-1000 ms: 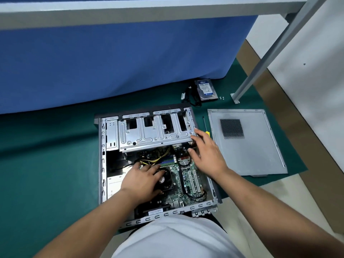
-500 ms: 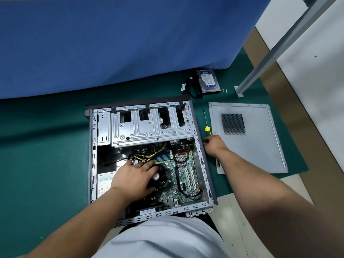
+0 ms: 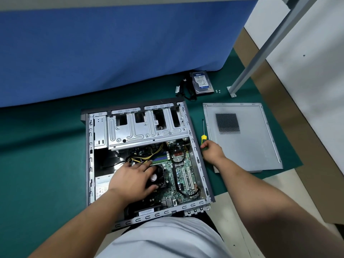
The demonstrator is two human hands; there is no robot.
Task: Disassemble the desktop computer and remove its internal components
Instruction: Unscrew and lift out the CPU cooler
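The open desktop case (image 3: 197, 151) lies on its side on a green mat, its green motherboard (image 3: 184, 175) exposed below the silver drive cage (image 3: 145, 131). My left hand (image 3: 133, 178) rests with spread fingers on the black CPU fan (image 3: 158, 178) inside the case. Just right of the case, my right hand (image 3: 212, 150) grips the handle of a yellow-and-green screwdriver (image 3: 203, 135), whose shaft points away along the mat. Yellow and black cables (image 3: 147, 157) run above my left hand.
The removed side panel (image 3: 247, 142) lies flat to the right. A hard drive (image 3: 202, 81) with black cables (image 3: 187, 92) and small screws (image 3: 218, 91) sits behind the case. A blue cloth wall (image 3: 111, 53) stands behind, and a metal leg (image 3: 260, 53) rises at right.
My right hand left the drive cage edge, moved right out of the case and closed round the screwdriver handle. My left hand stayed on the CPU fan.
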